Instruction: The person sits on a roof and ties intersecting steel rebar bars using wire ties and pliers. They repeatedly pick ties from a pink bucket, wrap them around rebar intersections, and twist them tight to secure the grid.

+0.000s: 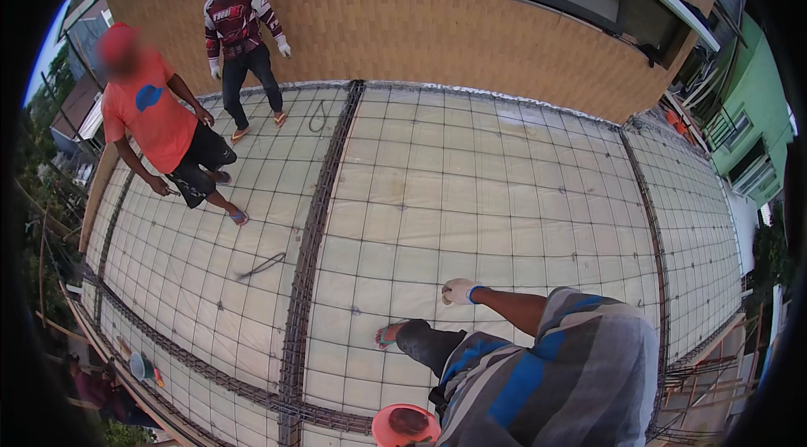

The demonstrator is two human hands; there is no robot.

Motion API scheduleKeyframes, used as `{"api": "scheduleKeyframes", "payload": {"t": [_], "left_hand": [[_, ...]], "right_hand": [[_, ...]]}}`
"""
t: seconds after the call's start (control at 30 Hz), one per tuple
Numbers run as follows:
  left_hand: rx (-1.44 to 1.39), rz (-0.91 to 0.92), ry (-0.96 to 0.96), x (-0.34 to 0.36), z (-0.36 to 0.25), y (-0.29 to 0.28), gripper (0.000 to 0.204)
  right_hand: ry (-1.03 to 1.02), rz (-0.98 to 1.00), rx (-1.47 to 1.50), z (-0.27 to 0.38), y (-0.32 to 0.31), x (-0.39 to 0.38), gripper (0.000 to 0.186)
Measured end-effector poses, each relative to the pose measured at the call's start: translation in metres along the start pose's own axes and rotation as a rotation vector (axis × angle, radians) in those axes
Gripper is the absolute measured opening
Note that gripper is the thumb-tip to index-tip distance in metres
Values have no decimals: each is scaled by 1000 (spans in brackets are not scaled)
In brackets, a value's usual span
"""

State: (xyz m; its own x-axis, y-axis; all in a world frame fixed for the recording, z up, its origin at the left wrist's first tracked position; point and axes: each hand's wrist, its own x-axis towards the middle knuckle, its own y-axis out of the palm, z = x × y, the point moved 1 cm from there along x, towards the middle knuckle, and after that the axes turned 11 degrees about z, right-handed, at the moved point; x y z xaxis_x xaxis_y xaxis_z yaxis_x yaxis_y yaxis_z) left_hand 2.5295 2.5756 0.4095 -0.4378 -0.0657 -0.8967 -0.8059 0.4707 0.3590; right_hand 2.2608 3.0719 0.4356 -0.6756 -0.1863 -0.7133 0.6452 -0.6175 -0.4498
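My right hand (460,291), in an off-white glove with a blue cuff, hangs above the steel rebar grid (504,219). Its fingers are curled; whatever may be inside them is hidden. The striped grey and blue shirt (546,371) on my body fills the lower right. One trouser leg and a foot in a flip-flop (387,336) stand on the grid. At the bottom edge is a round pink container (382,428) with something dark in it, cut off by the frame. My left hand does not show.
Two people stand at the far left, one in an orange shirt (160,115), one in a maroon jersey (239,23). Thick rebar bundles (313,237) cross the grid. Wire loops (265,265) lie leftward. A bucket (139,365) stands near the left edge. A tiled wall (353,27) rises behind.
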Motion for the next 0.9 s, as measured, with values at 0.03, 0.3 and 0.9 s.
{"api": "scheduleKeyframes", "payload": {"t": [0.03,0.3,0.9], "left_hand": [[16,0,-15,4,-5,7,20],[61,-12,-97,22,-17,42,21],[-18,-76,-118,11,-14,38,23]], "right_hand": [[63,-4,18,-15,-4,-11,32],[450,87,-118,-157,23,-79,41],[98,-24,16,-59,-14,-30,27]]}}
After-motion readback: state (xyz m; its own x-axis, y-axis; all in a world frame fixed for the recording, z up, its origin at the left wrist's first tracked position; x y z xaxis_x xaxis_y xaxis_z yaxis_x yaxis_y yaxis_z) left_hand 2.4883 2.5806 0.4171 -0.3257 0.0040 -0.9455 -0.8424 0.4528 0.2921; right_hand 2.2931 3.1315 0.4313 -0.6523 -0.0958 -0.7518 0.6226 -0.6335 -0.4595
